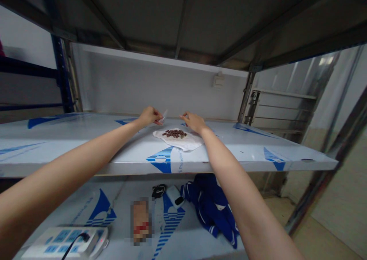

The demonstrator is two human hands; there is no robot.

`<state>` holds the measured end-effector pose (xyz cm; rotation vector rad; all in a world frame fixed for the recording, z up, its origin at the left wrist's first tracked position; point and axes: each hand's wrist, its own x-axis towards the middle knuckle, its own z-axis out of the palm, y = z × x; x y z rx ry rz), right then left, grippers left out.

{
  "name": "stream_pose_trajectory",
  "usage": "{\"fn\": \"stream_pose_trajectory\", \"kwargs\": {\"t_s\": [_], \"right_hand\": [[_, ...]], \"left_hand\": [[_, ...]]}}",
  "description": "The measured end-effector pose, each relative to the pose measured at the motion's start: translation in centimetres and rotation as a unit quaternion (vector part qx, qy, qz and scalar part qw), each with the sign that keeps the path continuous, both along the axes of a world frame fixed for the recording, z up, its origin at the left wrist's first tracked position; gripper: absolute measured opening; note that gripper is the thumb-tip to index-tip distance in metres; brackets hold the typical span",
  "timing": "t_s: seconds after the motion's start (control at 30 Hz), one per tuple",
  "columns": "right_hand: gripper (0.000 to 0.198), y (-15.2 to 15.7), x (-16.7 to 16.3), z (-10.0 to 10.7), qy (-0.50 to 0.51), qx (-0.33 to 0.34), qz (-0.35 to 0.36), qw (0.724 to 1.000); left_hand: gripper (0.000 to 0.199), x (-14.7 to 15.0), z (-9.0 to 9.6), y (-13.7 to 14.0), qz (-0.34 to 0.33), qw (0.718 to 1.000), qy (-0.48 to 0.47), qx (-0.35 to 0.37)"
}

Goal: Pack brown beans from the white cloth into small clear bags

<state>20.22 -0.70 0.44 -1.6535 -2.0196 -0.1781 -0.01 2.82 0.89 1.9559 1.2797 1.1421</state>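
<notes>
My left hand (151, 116) pinches a small clear plastic bag (164, 117) above the shelf. Across from it, my right hand (194, 121) has its fingertips drawn together; whatever they may hold is too small to make out. Between and just below both hands, a white cloth or paper sheet (187, 142) lies on the shelf. A small heap of dark brown beans or seeds (174, 133) rests on the sheet, with a few pieces spread toward its right side.
The shelf (123, 149) is covered in film with blue printing. On the lower shelf lie a power strip (64, 241) with a plugged cable, a pixelated object (141, 222), a light-coloured device (174, 196), a black item (158, 191) and blue clothing (210, 202). Another shelf hangs overhead.
</notes>
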Motion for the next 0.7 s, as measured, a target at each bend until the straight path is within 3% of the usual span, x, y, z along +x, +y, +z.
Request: {"fn": "stream_pose_trajectory", "kwargs": {"t_s": [0.1, 0.3, 0.47, 0.7], "right_hand": [[0.045, 0.4, -0.3, -0.1, 0.038, -0.021, 0.091, 0.995], [0.054, 1.0, -0.6, -0.6, 0.127, -0.074, 0.214, 0.966], [0.054, 1.8, -0.5, -0.9, 0.161, -0.073, 0.251, 0.952], [0.050, 1.8, -0.5, -0.6, 0.211, -0.099, 0.264, 0.936]], "left_hand": [[0.015, 0.2, -0.3, 0.3, -0.059, 0.998, 0.004, -0.009], [0.027, 0.2, -0.4, 0.3, -0.146, 0.983, 0.082, 0.071], [0.036, 0.5, -0.4, -0.2, -0.194, 0.962, 0.138, 0.132], [0.039, 0.9, -0.9, 0.2, -0.206, 0.939, 0.180, 0.209]]}}
